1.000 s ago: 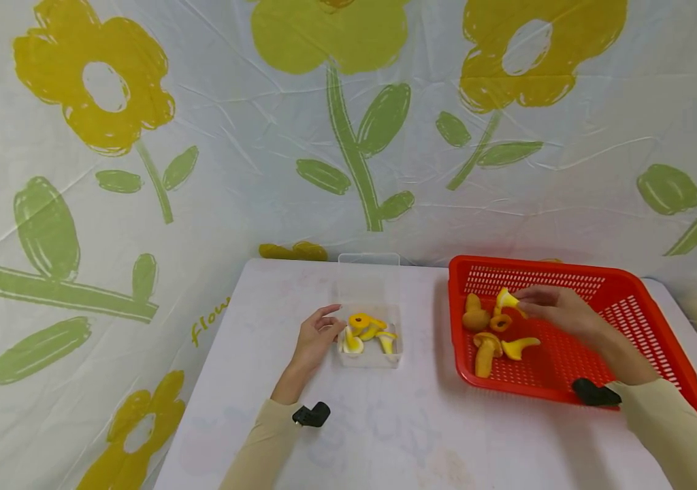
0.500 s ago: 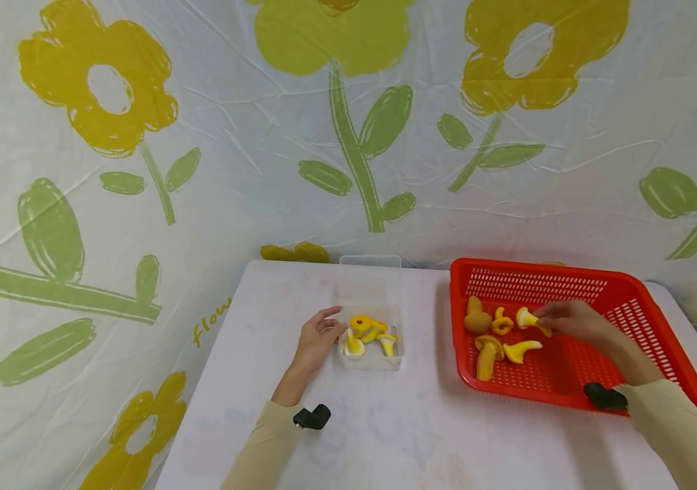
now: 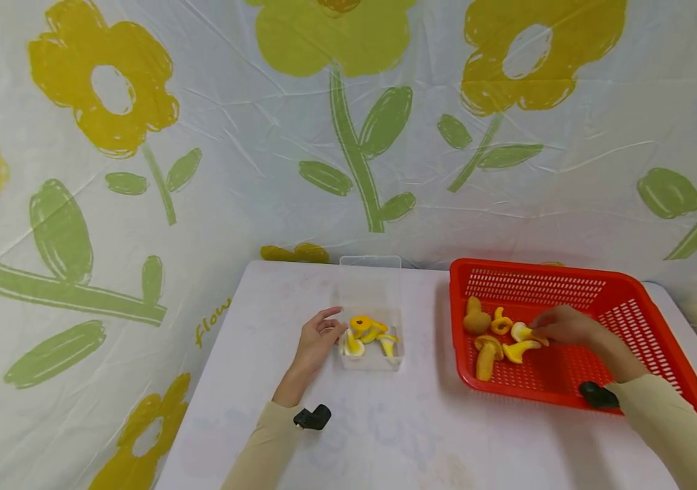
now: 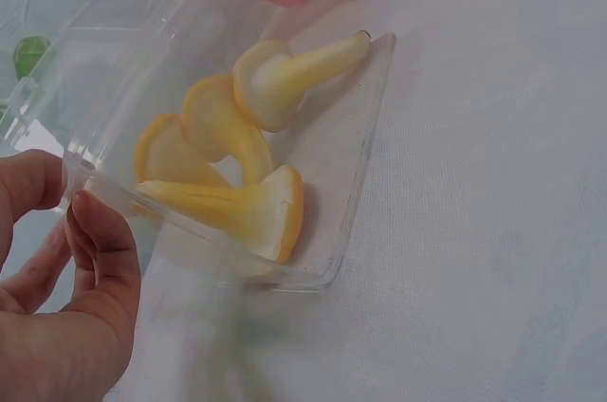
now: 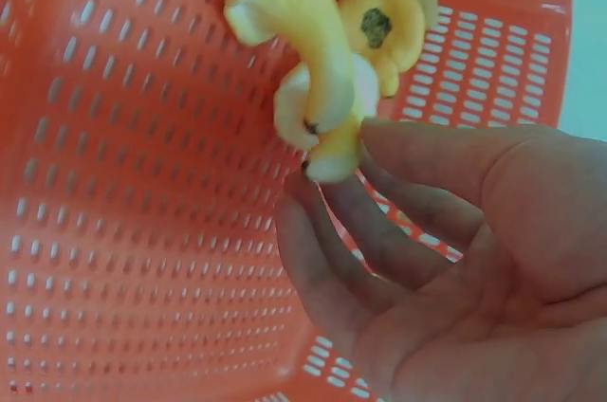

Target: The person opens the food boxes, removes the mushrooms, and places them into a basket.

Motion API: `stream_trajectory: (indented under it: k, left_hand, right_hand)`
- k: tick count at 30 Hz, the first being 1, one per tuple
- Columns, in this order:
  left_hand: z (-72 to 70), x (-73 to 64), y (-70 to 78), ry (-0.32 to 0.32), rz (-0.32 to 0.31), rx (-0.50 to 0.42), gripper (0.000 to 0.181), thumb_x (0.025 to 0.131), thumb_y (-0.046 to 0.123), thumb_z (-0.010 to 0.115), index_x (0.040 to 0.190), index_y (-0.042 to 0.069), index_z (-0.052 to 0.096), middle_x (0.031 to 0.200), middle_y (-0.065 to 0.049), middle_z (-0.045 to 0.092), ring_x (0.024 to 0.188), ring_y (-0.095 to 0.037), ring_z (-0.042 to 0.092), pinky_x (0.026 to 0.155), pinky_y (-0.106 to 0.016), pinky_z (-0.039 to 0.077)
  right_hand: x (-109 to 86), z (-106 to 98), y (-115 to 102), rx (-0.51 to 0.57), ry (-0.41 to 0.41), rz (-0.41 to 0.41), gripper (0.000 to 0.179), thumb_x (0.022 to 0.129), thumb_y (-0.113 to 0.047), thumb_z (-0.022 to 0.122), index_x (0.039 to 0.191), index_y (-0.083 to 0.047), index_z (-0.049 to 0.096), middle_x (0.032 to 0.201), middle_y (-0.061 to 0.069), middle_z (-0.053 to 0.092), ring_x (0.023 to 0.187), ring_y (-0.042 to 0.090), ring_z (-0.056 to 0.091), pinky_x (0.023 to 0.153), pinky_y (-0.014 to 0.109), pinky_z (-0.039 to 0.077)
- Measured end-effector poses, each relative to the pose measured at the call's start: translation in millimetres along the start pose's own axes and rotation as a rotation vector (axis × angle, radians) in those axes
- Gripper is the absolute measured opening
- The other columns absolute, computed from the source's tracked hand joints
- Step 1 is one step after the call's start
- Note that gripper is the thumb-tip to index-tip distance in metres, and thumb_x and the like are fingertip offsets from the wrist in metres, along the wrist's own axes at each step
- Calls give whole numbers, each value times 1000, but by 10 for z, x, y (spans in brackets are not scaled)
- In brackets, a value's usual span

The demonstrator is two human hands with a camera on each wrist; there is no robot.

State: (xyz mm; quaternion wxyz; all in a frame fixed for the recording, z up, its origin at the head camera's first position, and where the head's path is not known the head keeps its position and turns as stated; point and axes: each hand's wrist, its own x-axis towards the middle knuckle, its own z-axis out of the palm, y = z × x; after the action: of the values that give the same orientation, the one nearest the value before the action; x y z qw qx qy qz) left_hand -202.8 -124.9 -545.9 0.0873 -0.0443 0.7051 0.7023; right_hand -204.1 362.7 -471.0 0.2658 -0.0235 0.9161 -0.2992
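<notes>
While the right hand (image 3: 563, 325) pinches the stem end of a yellow mushroom (image 3: 521, 332) low inside the red basket (image 3: 520, 391), thumb on one side and bent fingers on the other, the left hand (image 3: 314, 339), well left of the basket, holds the edge of a clear box (image 3: 369, 364) between thumb and fingers. Pale yellow mushrooms (image 3: 387, 346) lie in the box, its lid (image 3: 369, 280) open behind. Close round the pinched mushroom, at the basket's left end, are two tan mushrooms (image 3: 477, 321) and two other yellow ones (image 3: 516, 352). The right forearm (image 3: 618, 357) reaches over the basket's near rim. Each cuff bears a black wrist camera (image 3: 312, 417). Far left of the basket, lettering on the flower-printed backdrop (image 3: 226, 136) reads "flow" (image 3: 212, 322); marks on the white table (image 3: 299, 463) left of the basket are too faint to read.
</notes>
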Motion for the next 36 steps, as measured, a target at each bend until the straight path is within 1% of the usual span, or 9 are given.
stream_trajectory:
  k: [3,5,9,13,17,21,26,31,36]
  left_hand:
    - [3,9,-12,3,1,-3,41,96,6,70,137,6,63,96,-5,63,84,-29,59,69,-22,53]
    - [5,9,-14,1,3,-4,41,96,6,70,137,6,63,96,-5,63,84,-30,59,69,-23,53]
    - [5,4,-9,-7,2,-8,42,97,6,70,138,5,62,96,-6,63,86,-32,59,70,-24,54]
    - [10,-4,2,1,-2,-6,42,97,6,70,137,5,62,96,-6,63,85,-33,58,69,-23,53]
    - [14,-15,15,5,5,-18,42,97,5,70,138,2,62,97,-8,64,84,-33,58,68,-23,53]
    - [22,-32,51,-4,7,-35,43,97,3,69,138,0,60,97,-10,63,84,-33,58,69,-24,52]
    - [33,-46,103,-5,3,-35,43,97,2,68,139,-3,59,98,-11,63,86,-37,57,69,-25,52]
    - [39,-97,246,-24,-15,-33,44,96,-2,66,139,-6,57,99,-15,61,85,-36,56,71,-27,53]
    - [44,-22,152,-22,-26,-28,45,97,1,67,140,-4,57,100,-14,62,88,-37,57,72,-27,54]
  right_hand:
    - [-57,-9,-80,-9,16,-25,30,102,-7,59,117,19,63,105,25,68,90,30,62,81,48,58]
    - [-92,-3,-127,-6,46,-29,32,103,-9,58,119,18,63,107,27,68,93,32,62,84,52,57]
    - [-162,0,-255,2,101,-48,37,104,-13,58,123,19,61,111,30,67,96,36,63,85,54,57]
    - [-224,0,-451,31,114,-78,39,106,-17,56,125,17,60,112,27,67,96,35,63,84,50,58]
    - [-242,16,-655,43,119,-113,37,107,-20,57,122,13,64,107,18,69,92,27,61,77,35,57]
    - [-241,53,-802,65,121,-138,37,107,-22,57,124,10,65,108,13,69,94,26,61,75,27,55]
    - [-187,100,-957,115,115,-181,39,106,-25,59,125,8,65,113,17,69,99,29,64,78,31,58]
    - [-101,136,-1085,144,103,-239,37,105,-23,60,126,8,65,113,16,69,100,30,65,79,32,59]
    - [-28,182,-1233,200,102,-248,36,104,-22,62,126,6,66,112,14,69,97,25,65,77,28,57]
